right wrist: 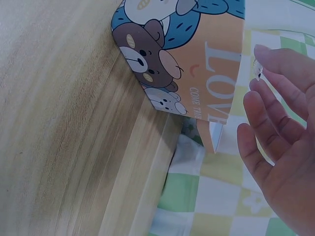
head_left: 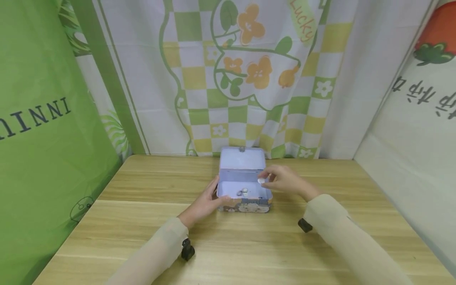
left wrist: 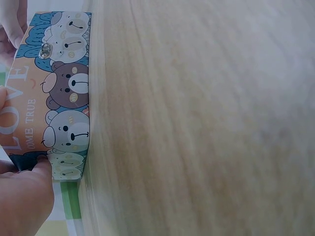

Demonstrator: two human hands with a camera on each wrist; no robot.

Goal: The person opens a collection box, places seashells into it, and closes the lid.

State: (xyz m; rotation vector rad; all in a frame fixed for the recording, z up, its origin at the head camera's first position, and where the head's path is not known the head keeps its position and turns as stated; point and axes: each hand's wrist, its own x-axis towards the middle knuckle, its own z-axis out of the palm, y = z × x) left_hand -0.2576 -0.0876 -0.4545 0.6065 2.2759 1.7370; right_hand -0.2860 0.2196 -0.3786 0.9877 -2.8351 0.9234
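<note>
A small tin box (head_left: 254,207) stands on the table with its hinged lid (head_left: 242,159) raised at the back. Cartoon bears and the word LOVE decorate its outside (left wrist: 69,130). My left hand (head_left: 204,202) grips the box's left end, thumb at the front and fingers along the side. Above the right part of the box, my right hand (head_left: 285,180) pinches a small white round piece (head_left: 261,181) between thumb and fingertips. The right wrist view shows that piece (right wrist: 257,70) edge-on, with dark marks. A few small pale and grey pieces (head_left: 244,191) lie on the box floor.
The box stands near the back of a wooden table (head_left: 235,245). Right behind the table hangs a checked curtain (head_left: 238,114). A green cloth (head_left: 42,158) hangs at the left and a white printed cloth (head_left: 409,130) at the right.
</note>
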